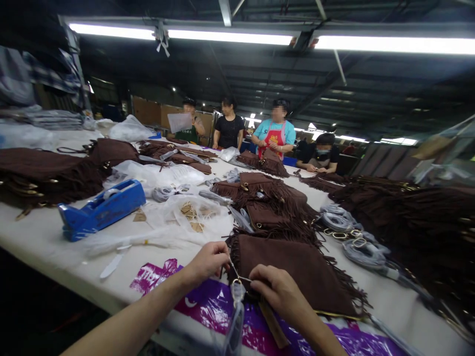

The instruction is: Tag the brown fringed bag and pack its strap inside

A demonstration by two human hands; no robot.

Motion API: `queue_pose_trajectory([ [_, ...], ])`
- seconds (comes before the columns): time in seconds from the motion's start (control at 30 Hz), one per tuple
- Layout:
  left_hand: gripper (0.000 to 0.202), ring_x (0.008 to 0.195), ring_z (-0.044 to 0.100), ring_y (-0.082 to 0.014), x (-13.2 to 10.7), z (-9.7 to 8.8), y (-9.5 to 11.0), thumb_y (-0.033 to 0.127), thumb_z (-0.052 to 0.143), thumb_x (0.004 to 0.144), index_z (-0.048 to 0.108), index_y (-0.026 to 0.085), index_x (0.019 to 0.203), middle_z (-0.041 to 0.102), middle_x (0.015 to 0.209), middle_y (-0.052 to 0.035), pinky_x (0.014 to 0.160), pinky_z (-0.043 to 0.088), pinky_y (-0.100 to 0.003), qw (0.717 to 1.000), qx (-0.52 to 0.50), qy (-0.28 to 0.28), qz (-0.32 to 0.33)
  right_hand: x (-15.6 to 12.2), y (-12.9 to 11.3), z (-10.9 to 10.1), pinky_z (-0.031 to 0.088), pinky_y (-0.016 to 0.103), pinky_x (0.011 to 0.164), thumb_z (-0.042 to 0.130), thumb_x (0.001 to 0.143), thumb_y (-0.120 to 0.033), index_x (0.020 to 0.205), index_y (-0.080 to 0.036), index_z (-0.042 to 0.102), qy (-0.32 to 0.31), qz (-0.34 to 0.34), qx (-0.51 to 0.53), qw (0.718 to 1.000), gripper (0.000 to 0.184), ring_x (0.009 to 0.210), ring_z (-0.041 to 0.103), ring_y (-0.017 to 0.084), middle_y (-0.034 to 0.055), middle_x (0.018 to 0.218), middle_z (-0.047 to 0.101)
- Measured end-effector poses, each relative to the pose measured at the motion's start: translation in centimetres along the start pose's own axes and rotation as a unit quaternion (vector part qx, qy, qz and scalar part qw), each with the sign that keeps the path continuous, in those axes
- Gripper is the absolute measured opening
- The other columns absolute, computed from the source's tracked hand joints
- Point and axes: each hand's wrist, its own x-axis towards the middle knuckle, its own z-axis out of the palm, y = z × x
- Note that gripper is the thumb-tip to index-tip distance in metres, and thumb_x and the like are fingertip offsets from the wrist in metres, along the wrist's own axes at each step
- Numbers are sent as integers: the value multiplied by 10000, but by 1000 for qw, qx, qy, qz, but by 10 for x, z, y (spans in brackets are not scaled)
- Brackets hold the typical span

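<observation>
Matt, suede-like bag (293, 254); shiny metal clasp (237, 289); glossy plastic sheet (210, 302)

Lower centre: flat fringed cloth bag (289, 272), plain dark brown, yellow along lower edge; thin string (244, 279), whitish. Bottom middle: glossy plastic sheeting (211, 307), purple and magenta, white lettering. Left: chunky plastic tape dispenser (102, 213), solid blue. Upper left: draped cloth (52, 74), dark-and-white plaid. Above centre: bib apron (278, 133), red with yellow print.

No word legible; partial lettering (191, 302) on purple sheet (218, 310).
</observation>
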Motion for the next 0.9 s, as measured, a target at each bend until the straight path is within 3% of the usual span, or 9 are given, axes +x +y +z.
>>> queue_pose_trajectory([
  [0.13,127,539,485,-118,4,-1,5,280,475,601,503,180,674,536,600,24,464,349,-205,999,-35,10,14,16,-8,5,406,242,641,515,869,-276,838,-216,660,45,3,121,992,160,683,584,166,-21,719,652],
  [0.27,115,481,418,-86,8,0,15,275,500,583,518,173,633,484,536,51,449,315,-196,996,-66,25,49,31,-15,17,414,243,664,564,841,-281,786,-199,702,52,-8,157,986,170,708,596,175,-8,728,674],
  [0.4,102,469,418,-83,10,1,22,256,504,577,529,169,624,488,525,53,442,321,-195,995,-78,25,60,38,-18,24,380,233,605,578,844,-313,677,-184,644,68,-23,168,983,221,631,542,155,-22,632,598],
  [0.63,255,526,533,-113,5,7,1,282,653,607,666,113,799,623,653,2,513,426,-233,989,-147,-10,17,36,-9,31,351,237,581,557,877,-410,644,-180,586,87,-24,186,979,328,613,475,148,-26,612,523],
  [0.9,191,521,541,-108,1,16,-6,272,695,603,664,116,710,619,581,11,553,435,-235,981,-185,9,53,37,-4,32,387,241,606,553,887,-425,658,-184,581,70,-18,201,977,334,641,512,158,-15,637,583],
])
